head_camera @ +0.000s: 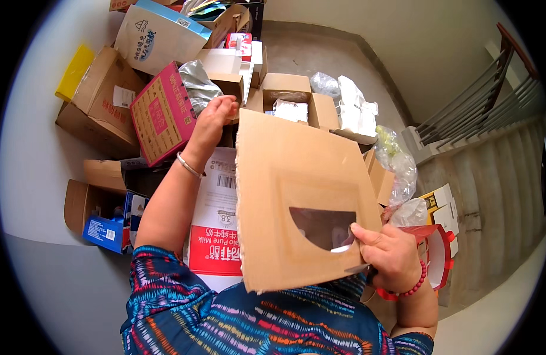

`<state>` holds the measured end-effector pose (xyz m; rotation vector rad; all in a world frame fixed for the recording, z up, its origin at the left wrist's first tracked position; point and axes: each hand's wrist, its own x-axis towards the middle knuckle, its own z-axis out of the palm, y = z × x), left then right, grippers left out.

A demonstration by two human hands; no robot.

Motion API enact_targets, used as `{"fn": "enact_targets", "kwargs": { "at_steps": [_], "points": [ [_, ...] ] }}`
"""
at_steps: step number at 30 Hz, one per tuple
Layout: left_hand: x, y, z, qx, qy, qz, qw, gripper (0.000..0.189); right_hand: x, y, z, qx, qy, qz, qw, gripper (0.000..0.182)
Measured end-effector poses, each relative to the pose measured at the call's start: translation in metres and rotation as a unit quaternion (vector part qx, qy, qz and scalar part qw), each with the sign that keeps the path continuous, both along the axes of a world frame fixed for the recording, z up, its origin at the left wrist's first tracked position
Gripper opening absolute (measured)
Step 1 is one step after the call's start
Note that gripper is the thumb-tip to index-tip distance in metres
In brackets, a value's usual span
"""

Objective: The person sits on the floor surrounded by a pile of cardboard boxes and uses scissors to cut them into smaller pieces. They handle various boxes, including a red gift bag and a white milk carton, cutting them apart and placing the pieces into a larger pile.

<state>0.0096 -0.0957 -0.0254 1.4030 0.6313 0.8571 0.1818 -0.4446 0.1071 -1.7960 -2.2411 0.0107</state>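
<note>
A torn-edged piece of cardboard (pixel 290 164) with a half-round window hole is held up in front of my body. My right hand (pixel 383 253) grips it at its lower right, thumb beside the hole, and a dark-handled tool with a short metal blade (pixel 357 268) shows under that hand. My left hand (pixel 215 113) is raised just beyond the cardboard's upper left corner, fingers close together; whether it touches anything is unclear. Below my left forearm, a white and red milk carton box (pixel 214 239) lies partly hidden behind the cardboard.
At the left are a pink and brown box (pixel 162 115), a large brown carton (pixel 106 102) and a blue box (pixel 106 230). An open carton (pixel 324 111), a white bag (pixel 355 111) and clear plastic (pixel 401 173) lie ahead. Stairs (pixel 490 191) and a railing (pixel 477 93) are at right.
</note>
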Motion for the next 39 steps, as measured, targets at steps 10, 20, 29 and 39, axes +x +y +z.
{"fn": "enact_targets", "kwargs": {
  "at_steps": [10, 20, 29, 39],
  "points": [
    [0.002, -0.033, 0.022, -0.162, -0.019, -0.29, 0.943, 0.037, -0.011, -0.008, -0.006, -0.053, 0.003, -0.011, 0.999, 0.03],
    [-0.005, -0.04, 0.01, -0.252, -0.113, -0.253, 0.927, 0.029, 0.136, 0.08, -0.062, 0.074, 0.501, -0.17, 0.845, 0.039],
    [-0.012, -0.035, -0.001, -0.268, -0.108, -0.237, 0.928, 0.024, 0.148, 0.102, -0.095, -0.125, 0.395, -0.178, 0.893, 0.043],
    [0.009, -0.028, -0.004, -0.177, 0.017, -0.163, 0.97, 0.026, 0.136, 0.086, -0.078, -0.142, 0.448, -0.239, 0.85, 0.037]
  ]
}}
